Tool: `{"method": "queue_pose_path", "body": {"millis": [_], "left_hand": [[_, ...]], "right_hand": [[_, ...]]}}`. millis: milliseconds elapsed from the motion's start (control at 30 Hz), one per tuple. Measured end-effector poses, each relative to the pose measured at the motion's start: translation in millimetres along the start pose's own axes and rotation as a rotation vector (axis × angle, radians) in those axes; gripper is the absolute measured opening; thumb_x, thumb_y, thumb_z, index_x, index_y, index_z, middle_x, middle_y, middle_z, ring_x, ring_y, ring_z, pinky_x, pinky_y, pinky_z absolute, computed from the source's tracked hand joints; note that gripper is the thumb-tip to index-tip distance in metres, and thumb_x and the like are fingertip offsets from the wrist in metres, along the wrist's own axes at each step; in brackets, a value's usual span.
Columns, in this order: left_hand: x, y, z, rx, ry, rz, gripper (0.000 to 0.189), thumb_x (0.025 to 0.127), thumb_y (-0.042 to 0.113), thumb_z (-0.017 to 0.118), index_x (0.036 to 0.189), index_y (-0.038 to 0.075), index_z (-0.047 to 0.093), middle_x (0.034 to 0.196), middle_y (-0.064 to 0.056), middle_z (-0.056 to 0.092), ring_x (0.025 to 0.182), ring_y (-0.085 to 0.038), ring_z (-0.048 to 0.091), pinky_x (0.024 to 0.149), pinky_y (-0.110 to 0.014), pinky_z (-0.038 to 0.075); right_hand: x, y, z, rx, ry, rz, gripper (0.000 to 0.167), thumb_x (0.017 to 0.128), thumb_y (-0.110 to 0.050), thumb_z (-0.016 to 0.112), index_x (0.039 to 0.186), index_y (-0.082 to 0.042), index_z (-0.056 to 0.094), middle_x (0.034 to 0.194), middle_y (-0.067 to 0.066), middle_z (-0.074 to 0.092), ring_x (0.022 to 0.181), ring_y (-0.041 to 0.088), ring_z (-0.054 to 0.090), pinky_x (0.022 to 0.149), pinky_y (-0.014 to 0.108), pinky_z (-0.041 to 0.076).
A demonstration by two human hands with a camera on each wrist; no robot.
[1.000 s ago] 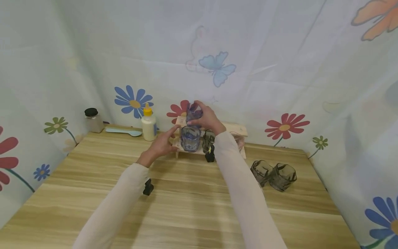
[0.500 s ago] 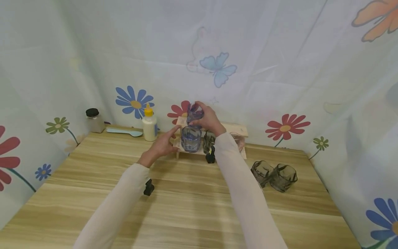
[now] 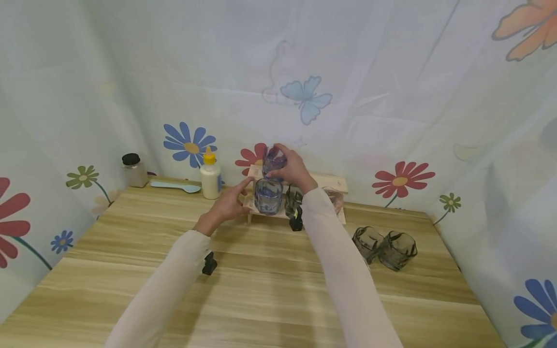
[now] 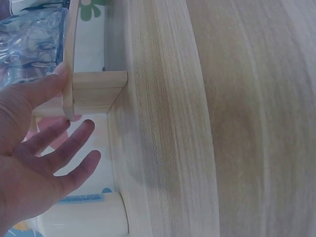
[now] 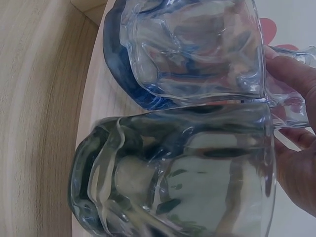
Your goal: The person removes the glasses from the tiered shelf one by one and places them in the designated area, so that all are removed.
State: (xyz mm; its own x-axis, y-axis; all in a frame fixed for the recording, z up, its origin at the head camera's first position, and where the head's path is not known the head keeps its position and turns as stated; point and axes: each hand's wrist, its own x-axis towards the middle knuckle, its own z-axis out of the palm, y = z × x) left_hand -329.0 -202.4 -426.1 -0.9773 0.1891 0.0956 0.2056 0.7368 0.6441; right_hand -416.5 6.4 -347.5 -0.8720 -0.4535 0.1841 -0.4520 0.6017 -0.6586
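Observation:
In the head view, my right hand (image 3: 292,168) grips a purple-blue faceted glass (image 3: 270,157) at the upper board of a small two-tier wooden rack (image 3: 330,181). The right wrist view has this glass (image 5: 289,106) partly behind the fingers. Below it on the lower board stands a blue glass (image 3: 268,197), with a grey-green glass (image 3: 293,195) beside it. At the rack's left end, my left hand (image 3: 228,202) holds the side, thumb on the lower board (image 4: 69,94) in the left wrist view, the other fingers loosely bent.
Two grey glasses (image 3: 397,251) stand on the wooden table (image 3: 261,299) at the right. A pinkish glass (image 3: 334,197) is partly hidden behind the right sleeve. Back left are a yellow-capped bottle (image 3: 211,179), a light blue spoon (image 3: 176,186) and a black-lidded jar (image 3: 135,171).
Both hands keep their places at the rack, and the purple-blue glass stays in the right hand. The whole head view has shifted slightly downward.

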Motion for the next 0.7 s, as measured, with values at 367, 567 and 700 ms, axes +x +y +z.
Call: {"method": "queue_pose_path", "body": {"millis": [367,567,700], "left_hand": [[1.2,0.1,1.2,-0.004,-0.008,-0.028,0.1,0.08,0.01,0.083,0.158,0.026,0.023,0.136,-0.026,0.056,0.091,-0.034,0.068,0.082,-0.044,0.056],[2.7,-1.4,1.4,-0.006,0.004,-0.018,0.099,0.08,0.008,0.083,0.158,0.026,0.025,0.135,-0.027,0.056,0.088,-0.033,0.067,0.082,-0.044,0.056],[2.4,-1.7,1.2,0.001,0.002,-0.014,0.099,0.08,0.009,0.083,0.158,0.025,0.025,0.135,-0.027,0.056,0.088,-0.033,0.067,0.081,-0.044,0.057]], "right_hand": [[-6.9,2,-6,0.025,0.002,0.031,0.093,0.081,-0.022,0.084,0.158,-0.023,0.03,0.141,0.019,0.049,0.13,0.036,0.049,0.105,0.052,0.046],[-8.9,4,-12,0.003,0.02,0.018,0.092,0.082,-0.022,0.083,0.157,-0.026,0.03,0.137,0.019,0.05,0.122,0.036,0.052,0.099,0.051,0.048],[-12.5,5,-17,0.011,0.016,0.012,0.093,0.082,-0.024,0.083,0.158,-0.026,0.029,0.14,0.019,0.049,0.124,0.036,0.051,0.098,0.051,0.048]]}}
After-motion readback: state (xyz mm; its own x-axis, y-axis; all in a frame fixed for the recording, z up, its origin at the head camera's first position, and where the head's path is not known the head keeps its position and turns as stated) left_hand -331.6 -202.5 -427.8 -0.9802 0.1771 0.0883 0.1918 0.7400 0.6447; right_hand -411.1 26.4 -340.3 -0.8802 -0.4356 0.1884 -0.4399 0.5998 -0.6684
